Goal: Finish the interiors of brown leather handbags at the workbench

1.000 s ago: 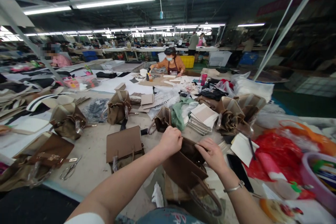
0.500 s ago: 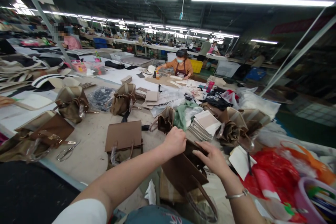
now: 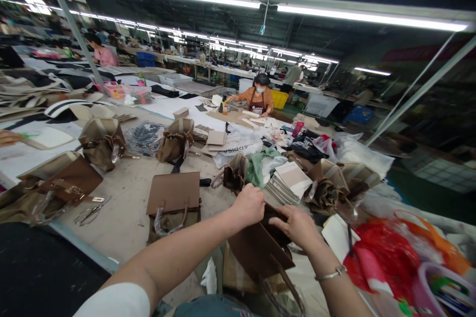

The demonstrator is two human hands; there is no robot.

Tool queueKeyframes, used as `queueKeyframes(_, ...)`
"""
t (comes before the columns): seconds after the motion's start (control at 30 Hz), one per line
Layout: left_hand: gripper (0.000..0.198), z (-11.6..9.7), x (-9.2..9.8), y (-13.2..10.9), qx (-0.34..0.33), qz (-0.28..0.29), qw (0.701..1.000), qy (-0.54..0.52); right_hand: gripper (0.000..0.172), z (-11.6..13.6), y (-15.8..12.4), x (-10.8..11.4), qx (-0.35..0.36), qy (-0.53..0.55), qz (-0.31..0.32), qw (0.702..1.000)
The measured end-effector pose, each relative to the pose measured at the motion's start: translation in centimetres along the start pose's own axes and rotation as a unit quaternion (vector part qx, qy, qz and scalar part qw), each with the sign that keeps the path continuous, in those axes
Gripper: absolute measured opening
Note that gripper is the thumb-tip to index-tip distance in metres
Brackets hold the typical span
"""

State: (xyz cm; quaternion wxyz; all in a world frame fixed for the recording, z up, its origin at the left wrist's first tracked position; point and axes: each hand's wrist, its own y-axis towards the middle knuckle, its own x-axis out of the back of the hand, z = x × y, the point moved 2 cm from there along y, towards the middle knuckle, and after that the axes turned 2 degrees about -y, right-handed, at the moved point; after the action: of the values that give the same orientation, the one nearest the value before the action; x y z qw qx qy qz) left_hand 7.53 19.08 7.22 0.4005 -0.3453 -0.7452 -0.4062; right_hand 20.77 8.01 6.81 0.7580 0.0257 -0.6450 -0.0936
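Note:
A brown handbag [image 3: 256, 250] stands tilted in front of me, its handle [image 3: 288, 282] hanging toward my body. My left hand [image 3: 250, 204] is closed on the bag's upper edge, with the fingertips hidden from me. On the other side of the opening, my right hand [image 3: 295, 225] grips the rim, thumb apart and fingers reaching over the edge. The bag's dark inside shows between the two hands. Left of my forearm lies another brown handbag [image 3: 174, 193] with its flap up.
Scissors [image 3: 87, 214] lie at the left, near an unfinished bag [image 3: 70, 181]. Stacked boards [image 3: 288, 183] and more bags [image 3: 329, 183] stand behind my hands. Red plastic [image 3: 388, 245] and a purple basin [image 3: 427, 277] crowd the right. A co-worker [image 3: 256, 96] sits across the table.
The view has shifted slightly. Both hands stay on the brown handbag; my right hand has moved slightly left toward my left hand.

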Motion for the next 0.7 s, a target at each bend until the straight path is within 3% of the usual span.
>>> queueKeyframes(0.23, 0.004, 0.0, 1.1, -1.3, 0.026, -0.022, 0.998, -0.050, 0.038, 1.4, 1.5, -0.4, -0.016, -0.082, 0.000, 0.996)
queueKeyframes(0.33, 0.039, -0.2, 2.4, -2.6, 0.047, -0.032, 0.996, -0.063, 0.036, 1.5, 1.5, -0.5, -0.019, -0.089, -0.004, 0.996)
queueKeyframes(0.4, 0.051, 0.1, 3.1, -3.2, 0.054, -0.004, 0.998, -0.044, 0.035, 1.5, 1.3, -0.4, -0.015, -0.085, -0.007, 0.996)
queueKeyframes(0.53, 0.034, 1.6, 4.0, -3.0, 0.025, 0.072, 0.997, -0.020, 0.034, 1.6, 0.4, -0.1, -0.012, -0.078, -0.014, 0.997)
queueKeyframes(0.7, 0.028, 2.7, 4.0, -1.7, -0.061, 0.118, 0.984, -0.116, 0.031, 1.6, -1.0, -0.1, -0.035, -0.052, -0.019, 0.998)
